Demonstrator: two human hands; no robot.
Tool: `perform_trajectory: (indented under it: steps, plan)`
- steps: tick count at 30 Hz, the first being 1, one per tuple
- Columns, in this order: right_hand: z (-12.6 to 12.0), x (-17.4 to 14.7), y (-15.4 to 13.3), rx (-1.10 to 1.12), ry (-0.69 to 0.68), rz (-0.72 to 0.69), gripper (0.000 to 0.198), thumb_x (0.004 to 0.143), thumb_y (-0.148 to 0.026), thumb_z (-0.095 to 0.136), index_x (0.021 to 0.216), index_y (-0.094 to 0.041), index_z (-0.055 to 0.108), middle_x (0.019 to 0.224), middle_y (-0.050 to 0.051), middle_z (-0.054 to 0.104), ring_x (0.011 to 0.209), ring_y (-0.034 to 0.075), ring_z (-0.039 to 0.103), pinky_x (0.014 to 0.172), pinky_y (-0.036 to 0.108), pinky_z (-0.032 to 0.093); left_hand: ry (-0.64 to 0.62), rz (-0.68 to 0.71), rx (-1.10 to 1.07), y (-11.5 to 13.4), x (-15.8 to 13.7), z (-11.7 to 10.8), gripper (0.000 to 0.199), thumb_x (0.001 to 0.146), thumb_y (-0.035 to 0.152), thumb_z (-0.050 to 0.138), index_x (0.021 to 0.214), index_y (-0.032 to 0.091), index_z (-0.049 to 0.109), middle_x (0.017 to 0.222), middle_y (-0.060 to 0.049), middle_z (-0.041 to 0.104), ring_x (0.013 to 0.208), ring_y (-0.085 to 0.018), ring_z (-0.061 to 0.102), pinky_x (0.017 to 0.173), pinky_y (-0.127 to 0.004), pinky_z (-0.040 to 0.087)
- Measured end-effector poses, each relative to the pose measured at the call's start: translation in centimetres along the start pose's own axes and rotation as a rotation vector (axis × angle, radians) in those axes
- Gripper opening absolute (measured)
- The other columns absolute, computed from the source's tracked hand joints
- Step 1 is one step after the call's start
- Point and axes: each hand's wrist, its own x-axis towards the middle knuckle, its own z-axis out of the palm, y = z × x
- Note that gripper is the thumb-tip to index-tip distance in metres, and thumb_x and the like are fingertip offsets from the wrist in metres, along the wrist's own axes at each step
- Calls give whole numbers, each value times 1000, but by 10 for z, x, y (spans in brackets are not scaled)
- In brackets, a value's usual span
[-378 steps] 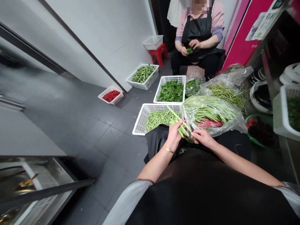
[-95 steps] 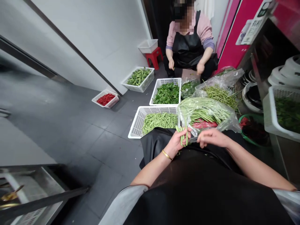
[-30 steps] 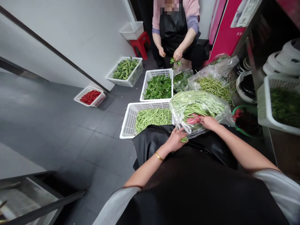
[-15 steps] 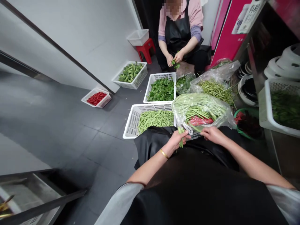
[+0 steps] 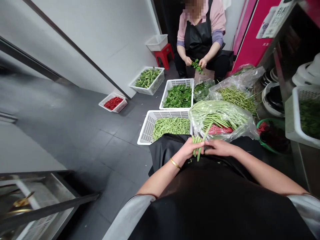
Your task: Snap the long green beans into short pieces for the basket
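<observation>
My left hand (image 5: 188, 148) is closed around a small bunch of cut long beans (image 5: 196, 142). One longer bean (image 5: 207, 131) sticks up out of the bunch toward the bag. Right beside it, my right hand (image 5: 220, 147) meets the left fingers, its fingertips pressed together at the beans; the grip is partly hidden. Beyond the hands lies a clear plastic bag (image 5: 200, 111) full of whole long beans (image 5: 212, 118), with a red wrapping showing. At its left stands a white basket (image 5: 143, 135) holding short bean pieces (image 5: 171, 128).
Farther off are baskets of leafy greens (image 5: 178, 95), cut green stems (image 5: 147, 78) and red peppers (image 5: 113, 103). A co-worker (image 5: 200, 36) sits opposite, holding greens. Thin green stems (image 5: 236, 96) fill another bag. A green basin (image 5: 261, 141) and metal shelving (image 5: 302, 160) stand right.
My right hand has moved left from the bag's edge to my left hand. A long bean now stands up from the bunch. The view has shifted slightly left.
</observation>
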Motion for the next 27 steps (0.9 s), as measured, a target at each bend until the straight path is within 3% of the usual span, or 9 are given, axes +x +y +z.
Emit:
perform_trajectory:
  steps: [3, 7, 9, 12, 15, 18, 20, 23, 27]
  plan:
    - [-8, -1, -9, 549, 119, -38, 38, 78, -46, 68, 103, -17, 63, 78, 0, 63, 61, 11, 57, 54, 22, 45, -69, -23, -85, -2, 0, -8, 46, 63, 52, 75, 75, 9, 67, 45, -2, 56, 36, -8, 43, 41, -22, 27]
    - [-4, -6, -15, 1025, 56, -73, 52, 76, -48, 69, 115, -15, 59, 89, 5, 66, 65, 14, 62, 54, 25, 48, -121, -82, -132, -7, 2, -13, 42, 62, 50, 76, 66, 10, 62, 43, -2, 52, 36, -9, 45, 40, -24, 27]
    - [-1, -6, -17, 1134, 96, -53, 53, 75, -49, 69, 114, -15, 60, 86, 5, 67, 61, 14, 62, 53, 25, 48, -172, -135, -140, -11, 2, -12, 39, 64, 47, 75, 68, 10, 63, 44, -2, 52, 37, -10, 45, 40, -24, 26]
    - [6, -3, -24, 1202, 360, 44, 37, 75, -47, 71, 92, -15, 64, 61, -2, 59, 43, 8, 49, 43, 22, 40, -243, -166, -219, -16, 0, -8, 36, 66, 45, 74, 68, 11, 61, 45, -2, 51, 37, -10, 43, 39, -24, 27]
    - [17, 1, -33, 1306, 552, 111, 35, 73, -50, 72, 83, -17, 64, 57, -3, 57, 42, 8, 45, 40, 21, 37, -117, -45, -351, -9, -1, -9, 37, 68, 48, 71, 66, 15, 54, 44, 2, 44, 39, -9, 39, 41, -24, 30]
    - [27, 1, -32, 1249, 639, 186, 37, 74, -53, 70, 81, -18, 63, 60, -1, 61, 44, 9, 49, 41, 22, 41, 215, 133, -401, 8, 0, -17, 37, 75, 52, 65, 69, 17, 52, 49, 4, 42, 43, -7, 38, 45, -23, 34]
    - [34, 2, -26, 1068, 544, 237, 37, 74, -53, 69, 74, -17, 62, 55, -1, 60, 42, 10, 51, 42, 23, 41, 351, 171, -281, 14, 3, -20, 35, 76, 50, 66, 75, 16, 56, 53, 4, 45, 44, -6, 37, 47, -21, 33]
    - [41, 7, -19, 761, 304, 242, 38, 76, -52, 66, 62, -18, 59, 47, -2, 57, 40, 11, 51, 42, 23, 40, 343, 138, 104, 8, 9, -17, 36, 67, 44, 76, 80, 13, 64, 59, 2, 54, 49, -7, 41, 49, -21, 34]
    - [28, 6, -18, 429, 192, 106, 32, 82, -46, 60, 66, -19, 63, 51, -1, 61, 48, 13, 55, 52, 24, 41, 206, 129, 455, -8, 14, -13, 34, 66, 42, 76, 70, 11, 62, 61, 1, 55, 58, -9, 44, 55, -21, 37]
